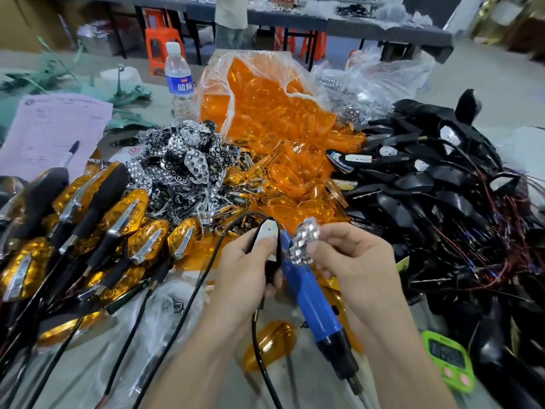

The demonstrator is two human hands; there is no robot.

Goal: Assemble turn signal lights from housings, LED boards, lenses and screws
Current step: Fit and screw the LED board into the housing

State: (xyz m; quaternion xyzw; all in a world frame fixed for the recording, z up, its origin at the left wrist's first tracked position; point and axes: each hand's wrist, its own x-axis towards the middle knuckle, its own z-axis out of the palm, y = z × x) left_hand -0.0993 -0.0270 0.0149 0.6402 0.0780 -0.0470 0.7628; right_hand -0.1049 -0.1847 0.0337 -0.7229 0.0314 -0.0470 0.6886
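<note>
A heap of black plastic housings trailing red and black wires (442, 187) fills the right and is cut off by the frame edge; its near part is too dark to sort out. At far centre a torn clear bag of orange lenses (265, 107) spills forward. Finished amber-lensed lights on black stalks (88, 225) crowd the left, beside a pile of chrome reflectors (182, 160). These bury most of the grey tabletop (306, 388).

A blue electric screwdriver (309, 296) lies between the hands, its tip hidden. The left hand (244, 270) curls round a black housing with a white LED board (269, 237), thumb on the board. The right hand (354, 261) pinches a chrome reflector piece (305, 242) between thumb and fingertips.

The blue label on a clear water bottle (177, 78) is unreadable. Orange stools and long tables stand blurred beyond.
</note>
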